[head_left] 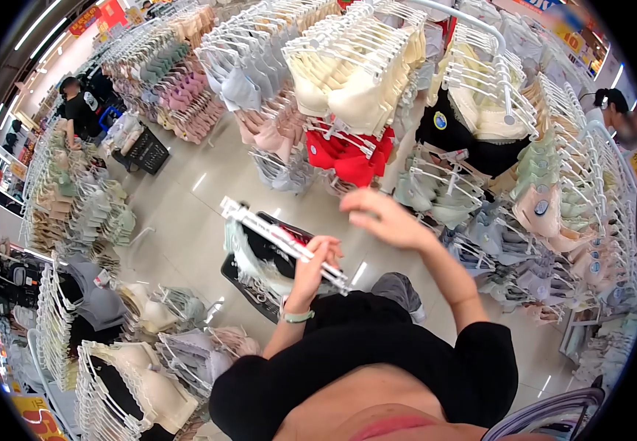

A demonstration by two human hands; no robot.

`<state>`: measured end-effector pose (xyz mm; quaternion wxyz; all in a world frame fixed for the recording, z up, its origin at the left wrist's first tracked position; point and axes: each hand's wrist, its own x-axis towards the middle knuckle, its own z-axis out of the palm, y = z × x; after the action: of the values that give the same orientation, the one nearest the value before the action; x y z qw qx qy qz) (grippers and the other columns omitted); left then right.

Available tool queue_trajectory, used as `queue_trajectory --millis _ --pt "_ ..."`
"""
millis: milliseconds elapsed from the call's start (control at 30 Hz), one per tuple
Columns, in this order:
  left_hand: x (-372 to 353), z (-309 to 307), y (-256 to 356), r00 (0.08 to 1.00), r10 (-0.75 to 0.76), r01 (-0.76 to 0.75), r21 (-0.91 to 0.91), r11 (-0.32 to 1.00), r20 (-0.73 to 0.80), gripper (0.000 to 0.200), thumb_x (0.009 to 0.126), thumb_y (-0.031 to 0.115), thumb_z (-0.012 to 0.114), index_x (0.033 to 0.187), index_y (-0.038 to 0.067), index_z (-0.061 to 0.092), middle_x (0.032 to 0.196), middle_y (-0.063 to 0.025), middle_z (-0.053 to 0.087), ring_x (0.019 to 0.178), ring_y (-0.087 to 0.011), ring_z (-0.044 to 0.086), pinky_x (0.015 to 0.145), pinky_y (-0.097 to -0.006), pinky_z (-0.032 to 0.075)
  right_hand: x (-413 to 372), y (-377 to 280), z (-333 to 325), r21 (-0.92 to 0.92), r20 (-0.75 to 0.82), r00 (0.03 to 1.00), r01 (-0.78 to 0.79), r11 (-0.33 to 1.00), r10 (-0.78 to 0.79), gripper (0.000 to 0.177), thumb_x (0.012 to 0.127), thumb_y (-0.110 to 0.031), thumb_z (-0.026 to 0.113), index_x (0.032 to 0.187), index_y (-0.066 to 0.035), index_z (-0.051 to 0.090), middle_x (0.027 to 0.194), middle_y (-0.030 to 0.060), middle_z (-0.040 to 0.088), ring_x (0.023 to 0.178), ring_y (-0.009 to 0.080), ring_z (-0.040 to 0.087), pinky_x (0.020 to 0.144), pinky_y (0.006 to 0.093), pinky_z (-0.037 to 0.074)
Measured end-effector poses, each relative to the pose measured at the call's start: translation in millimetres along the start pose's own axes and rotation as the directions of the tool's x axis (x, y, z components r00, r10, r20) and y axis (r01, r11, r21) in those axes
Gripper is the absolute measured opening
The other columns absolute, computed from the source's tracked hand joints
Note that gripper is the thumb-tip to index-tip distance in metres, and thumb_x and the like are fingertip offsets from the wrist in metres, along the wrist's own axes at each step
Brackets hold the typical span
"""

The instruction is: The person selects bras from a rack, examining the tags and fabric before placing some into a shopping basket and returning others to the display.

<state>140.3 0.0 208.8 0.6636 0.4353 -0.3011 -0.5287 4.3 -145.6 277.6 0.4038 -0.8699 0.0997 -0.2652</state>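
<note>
My left hand (314,270), a band on its wrist, is closed around a bundle of white plastic hangers (271,234). A pale green bra (239,248) hangs from the bundle's far end. Below it is a dark shopping basket (239,288) with hangers and garments in it, partly hidden by the bundle. My right hand (383,219) is held out to the right with its fingers stretched and nothing in them. Closest to that hand are the red bras (354,156) on the rack in front, apart from the fingers.
Cream bras (351,95) hang above the red ones. A rack bar (508,88) with black and cream bras juts out at right. More bras (142,375) hang at lower left. A person (82,110) stands at far left near a black basket (142,151); another person (607,114) is at far right.
</note>
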Motion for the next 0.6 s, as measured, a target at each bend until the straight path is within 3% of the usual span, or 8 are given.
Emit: queue_trajectory --millis 67,133,167,200,267,300,467,600 --pt "9 19 -2 0.988 -0.088 0.067 0.166 0.984 0.123 0.025 0.092 0.018 0.038 0.097 -0.002 0.052 0.078 -0.0079 0.052 0.06 -0.0108 0.048 0.059 -0.0224 0.041 -31 -18 10 0.135 0.162 0.984 -0.102 0.986 0.08 0.035 0.082 -0.021 0.054 0.109 0.001 0.049 0.104 0.0136 0.052 0.098 0.0244 0.05 0.086 0.0317 0.039" --pt "15 37 -11 0.973 0.136 -0.2 0.379 0.904 0.189 0.025 0.09 0.019 0.039 0.095 -0.003 0.051 0.088 -0.0109 0.049 0.074 -0.0165 0.048 0.07 -0.0274 0.039 -56 -37 16 0.101 0.008 0.984 -0.177 0.979 0.177 0.043 0.081 -0.019 0.056 0.117 0.0 0.042 0.105 0.014 0.051 0.095 0.0233 0.051 0.084 0.0311 0.04" --pt "19 41 -15 0.942 0.22 -0.315 0.45 0.835 0.252 0.024 0.089 0.018 0.039 0.093 -0.003 0.05 0.093 -0.0125 0.046 0.086 -0.021 0.044 0.079 -0.0312 0.035 -70 -33 20 0.039 -0.082 0.977 -0.194 0.98 0.197 0.047 0.08 -0.017 0.058 0.12 -0.001 0.038 0.101 0.0119 0.052 0.079 0.0207 0.053 0.074 0.0299 0.044" --pt "21 44 -22 0.942 0.223 -0.321 0.474 0.82 0.252 0.028 0.09 0.019 0.037 0.101 -0.003 0.05 0.096 -0.013 0.044 0.09 -0.0229 0.042 0.083 -0.0317 0.032 -81 -36 26 0.044 -0.091 0.971 -0.216 0.975 0.22 0.047 0.08 -0.017 0.058 0.12 -0.001 0.038 0.101 0.0119 0.052 0.079 0.0207 0.053 0.074 0.0299 0.044" --pt "23 50 -35 0.937 0.22 -0.332 0.492 0.805 0.271 0.035 0.091 0.02 0.035 0.117 -0.002 0.043 0.103 -0.0141 0.04 0.094 -0.0235 0.04 0.085 -0.0326 0.031 -98 -40 34 0.213 -0.206 0.802 -0.523 0.825 0.561 0.04 0.079 -0.016 0.059 0.113 -0.002 0.045 0.09 0.0096 0.054 0.064 0.0186 0.051 0.061 0.0291 0.043" --pt "26 50 -41 0.924 0.176 -0.345 0.541 0.767 0.34 0.044 0.092 0.022 0.034 0.13 0.001 0.03 0.111 -0.0146 0.035 0.1 -0.0238 0.038 0.089 -0.0329 0.03 -103 -39 39 0.159 -0.259 0.813 -0.496 0.854 0.521 0.025 0.079 -0.015 0.058 0.098 0.0 0.052 0.078 0.0082 0.053 0.055 0.0175 0.048 0.053 0.0293 0.039" --pt "21 63 -59 0.893 -0.016 -0.18 0.39 0.903 0.45 0.053 0.093 0.035 0.029 0.134 0.002 0.023 0.122 -0.013 0.031 0.102 -0.0209 0.041 0.091 -0.0318 0.032 -123 -30 55 0.082 -0.331 0.771 -0.551 0.831 0.544 0.016 0.08 -0.013 0.053 0.076 0.002 0.05 0.069 0.0095 0.05 0.056 0.0167 0.047 0.051 0.0301 0.037" --pt "26 53 -82 0.881 -0.195 0.089 0.253 0.963 0.432 0.051 0.093 0.038 0.027 0.132 0.004 0.03 0.124 -0.0115 0.035 0.098 -0.0179 0.05 0.082 -0.0292 0.041 -144 -15 55 0.455 -0.42 0.501 -0.606 0.653 0.757 0.016 0.084 -0.013 0.048 0.08 0.001 0.053 0.067 0.0067 0.052 0.061 0.0124 0.048 0.057 0.0259 0.039"
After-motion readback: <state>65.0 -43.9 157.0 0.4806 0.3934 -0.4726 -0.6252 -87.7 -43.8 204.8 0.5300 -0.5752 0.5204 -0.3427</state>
